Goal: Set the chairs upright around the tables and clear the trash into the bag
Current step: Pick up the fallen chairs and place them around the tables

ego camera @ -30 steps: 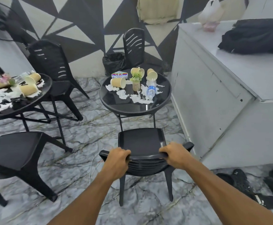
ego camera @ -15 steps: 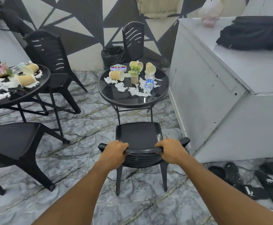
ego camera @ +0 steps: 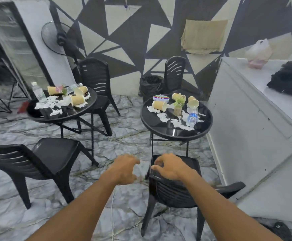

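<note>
A black plastic chair (ego camera: 176,193) stands upright in front of the right round table (ego camera: 176,135), right below my hands. My right hand (ego camera: 169,168) hovers at the left corner of its backrest with loosely curled fingers holding nothing. My left hand (ego camera: 124,168) is blurred and off the chair, over the floor. Paper cups (ego camera: 159,105), torn tissue (ego camera: 162,117), a water bottle (ego camera: 192,117) and a small plant litter that table. The left table (ego camera: 63,117) carries cups (ego camera: 77,100), tissue and a bottle (ego camera: 38,93). A black trash bag (ego camera: 151,84) sits by the wall.
Three more black chairs stand upright: near left (ego camera: 55,153), behind the left table (ego camera: 96,79), behind the right table (ego camera: 174,72). A white counter (ego camera: 246,119) walls off the right side. A fan (ego camera: 55,37) and glass-door cabinet (ego camera: 11,40) stand at left. Sandals (ego camera: 279,228) lie bottom right.
Both hands have let go of the chair's backrest and lifted. The view has swung left and up, so the left table and the near left chair show more fully.
</note>
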### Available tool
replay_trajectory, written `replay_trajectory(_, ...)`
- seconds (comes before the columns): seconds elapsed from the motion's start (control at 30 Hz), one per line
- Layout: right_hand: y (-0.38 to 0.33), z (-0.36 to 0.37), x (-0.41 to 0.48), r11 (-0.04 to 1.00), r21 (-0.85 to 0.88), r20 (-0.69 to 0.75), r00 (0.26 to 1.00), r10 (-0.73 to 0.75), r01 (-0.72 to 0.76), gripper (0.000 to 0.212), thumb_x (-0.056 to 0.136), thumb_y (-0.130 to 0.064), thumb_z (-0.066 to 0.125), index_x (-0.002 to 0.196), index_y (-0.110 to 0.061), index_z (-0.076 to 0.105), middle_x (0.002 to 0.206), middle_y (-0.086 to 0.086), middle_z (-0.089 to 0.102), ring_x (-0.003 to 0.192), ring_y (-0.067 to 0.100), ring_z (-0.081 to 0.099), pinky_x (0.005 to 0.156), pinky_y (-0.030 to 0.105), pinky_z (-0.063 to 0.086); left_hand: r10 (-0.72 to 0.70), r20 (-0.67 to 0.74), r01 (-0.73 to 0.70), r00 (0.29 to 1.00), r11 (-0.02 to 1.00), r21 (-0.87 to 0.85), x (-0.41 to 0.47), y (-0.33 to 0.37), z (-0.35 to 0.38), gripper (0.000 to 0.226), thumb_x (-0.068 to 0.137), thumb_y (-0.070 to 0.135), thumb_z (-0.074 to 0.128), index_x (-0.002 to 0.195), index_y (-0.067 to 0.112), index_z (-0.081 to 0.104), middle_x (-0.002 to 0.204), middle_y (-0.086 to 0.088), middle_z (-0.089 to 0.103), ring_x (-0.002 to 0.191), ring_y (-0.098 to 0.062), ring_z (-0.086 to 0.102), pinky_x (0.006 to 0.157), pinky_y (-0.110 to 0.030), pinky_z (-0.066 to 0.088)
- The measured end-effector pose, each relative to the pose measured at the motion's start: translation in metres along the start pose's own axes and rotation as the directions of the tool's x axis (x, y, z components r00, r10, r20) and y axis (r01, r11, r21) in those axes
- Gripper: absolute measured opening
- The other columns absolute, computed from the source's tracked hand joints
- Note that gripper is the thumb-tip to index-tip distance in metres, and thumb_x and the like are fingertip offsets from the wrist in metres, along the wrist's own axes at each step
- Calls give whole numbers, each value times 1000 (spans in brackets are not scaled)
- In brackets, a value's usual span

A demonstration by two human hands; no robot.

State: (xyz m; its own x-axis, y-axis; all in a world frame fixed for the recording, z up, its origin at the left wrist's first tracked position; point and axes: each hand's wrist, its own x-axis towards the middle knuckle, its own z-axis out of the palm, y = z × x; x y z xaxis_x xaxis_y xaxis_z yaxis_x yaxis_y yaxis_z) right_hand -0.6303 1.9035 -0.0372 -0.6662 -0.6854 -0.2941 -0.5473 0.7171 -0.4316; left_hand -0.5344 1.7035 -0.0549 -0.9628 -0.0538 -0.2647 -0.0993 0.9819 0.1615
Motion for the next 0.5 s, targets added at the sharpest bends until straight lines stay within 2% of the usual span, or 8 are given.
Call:
replay_trajectory(0.13, -55, 1, 47, 1000, 9, 5, 1000, 1, -1, 39, 93, -47, 58, 118, -19, 67, 120, 4, 68, 107, 22, 63, 93, 41, 52, -143, -17, 142, 990, 989, -37, -7, -74, -27, 58, 86, 29, 63, 141, 21, 48, 139, -8, 52, 127, -29, 48, 102, -42, 45)
replay_trajectory(0.27, -88, 0, 93, 1000, -13, 1, 1000, 2, -2, 38, 92, -45, 59, 121, -22, 66, 123, 1, 67, 111, 21, 62, 97, 42, 50, -210, -10, 208, 978, 973, -100, 7, -131, -40, 56, 85, 32, 61, 139, 27, 47, 141, -7, 48, 127, -29, 47, 102, -43, 45)
replay_trajectory(0.4, -103, -11, 156, 999, -41, 2, 1000, -4, 4, 35, 93, -38, 58, 122, -19, 66, 124, 1, 66, 116, 23, 59, 98, 41, 49, -188, -18, 184, 982, 973, -137, 47, -170, -55, 56, 86, 29, 63, 140, 25, 49, 145, -6, 47, 131, -28, 45, 103, -42, 44)
replay_trajectory(0.5, -109, -22, 219, 997, -67, -22, 999, -31, 29, 36, 93, -39, 58, 123, -20, 65, 124, 3, 65, 117, 24, 58, 97, 42, 49, -185, -17, 180, 983, 969, -169, 96, -200, -68, 57, 84, 28, 63, 139, 25, 49, 146, -8, 44, 129, -29, 47, 100, -43, 47)
